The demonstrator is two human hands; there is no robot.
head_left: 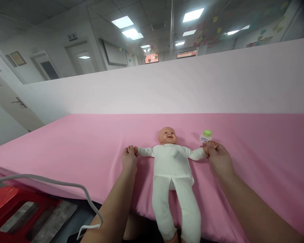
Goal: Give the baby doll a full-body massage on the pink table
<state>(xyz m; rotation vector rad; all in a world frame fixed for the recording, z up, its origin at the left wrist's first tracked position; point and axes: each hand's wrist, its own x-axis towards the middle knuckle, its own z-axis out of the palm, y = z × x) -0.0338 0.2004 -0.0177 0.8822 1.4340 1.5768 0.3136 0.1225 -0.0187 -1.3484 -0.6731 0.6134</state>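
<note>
A baby doll (172, 162) in a white top and white trousers lies on its back on the pink-covered table (78, 145), its arms stretched out to both sides. My left hand (129, 158) is closed around the doll's hand on the left. On the right, my right hand (220, 158) pinches the doll's other hand, whose small fingers show above mine. Just behind my right hand stands a small clear jar (205, 136) with a green lid. The doll's legs reach over the table's front edge, and its feet are partly cut off at the bottom.
A white wall (167, 87) with a glass or mirrored upper part runs along the table's back. At the lower left is a red plastic stool (7, 212). A grey-white cable (66, 182) loops past my left forearm. A door (17, 104) is at far left.
</note>
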